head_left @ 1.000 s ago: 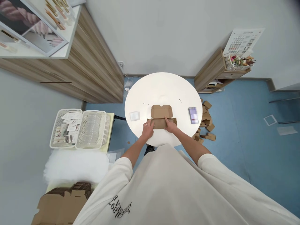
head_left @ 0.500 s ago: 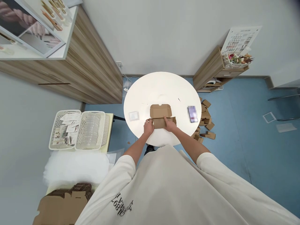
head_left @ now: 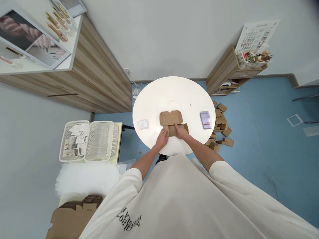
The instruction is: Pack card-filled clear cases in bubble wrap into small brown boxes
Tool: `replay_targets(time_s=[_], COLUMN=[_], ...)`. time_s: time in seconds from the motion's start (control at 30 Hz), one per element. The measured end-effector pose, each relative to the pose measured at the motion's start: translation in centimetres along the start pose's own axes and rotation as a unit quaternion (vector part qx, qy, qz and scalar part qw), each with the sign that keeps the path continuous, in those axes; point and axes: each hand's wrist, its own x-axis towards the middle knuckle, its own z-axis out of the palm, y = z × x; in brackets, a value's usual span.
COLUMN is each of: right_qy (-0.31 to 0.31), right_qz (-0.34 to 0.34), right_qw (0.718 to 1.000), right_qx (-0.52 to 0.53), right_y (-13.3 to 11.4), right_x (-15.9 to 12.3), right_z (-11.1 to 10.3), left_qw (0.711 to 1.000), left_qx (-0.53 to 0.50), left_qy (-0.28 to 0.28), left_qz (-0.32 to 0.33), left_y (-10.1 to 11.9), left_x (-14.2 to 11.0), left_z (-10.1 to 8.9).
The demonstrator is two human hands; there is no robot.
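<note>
A partly folded brown cardboard box [head_left: 171,118] lies on the round white table [head_left: 171,91], its lid panel spread out on the far side. My left hand [head_left: 162,138] is closed on the box's left end, where a side flap stands folded inward. At the right part of the box, my right hand [head_left: 181,132] grips the near wall, thumb over the inside. A small clear-and-white square case [head_left: 143,124] rests left of the box. To the right lies a purple item [head_left: 205,120], blurred out.
Several folded brown boxes [head_left: 221,124] are heaped on the floor at right. On a side table at left stand white baskets [head_left: 99,141] with clear plastic pieces and papers, a white padded bundle [head_left: 87,179] and flat cardboard [head_left: 72,219]. Wooden cabinets [head_left: 104,66] flank the table.
My left hand has moved slightly right and the box's left flap is now folded inward. My right hand stays on the box. The camera view has shifted a little.
</note>
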Motion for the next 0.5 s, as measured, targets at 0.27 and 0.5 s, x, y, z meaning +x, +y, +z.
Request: replay_targets(time_s=[0.27, 0.5], right_qy=[-0.001, -0.019], right_qz=[0.0, 0.001], right_qw=[1.0, 1.0], right_qx=[0.001, -0.005], right_y=[0.0, 0.1], right_x=[-0.1, 0.1], right_z=[-0.1, 0.0], left_qw=[0.989, 0.98], left_qx=[0.134, 0.171], left_qy=[-0.06, -0.096], left_qz=[-0.035, -0.025], left_y=[0.0, -0.3], left_x=[1.6, 1.9], left_z=[-1.1, -2.2])
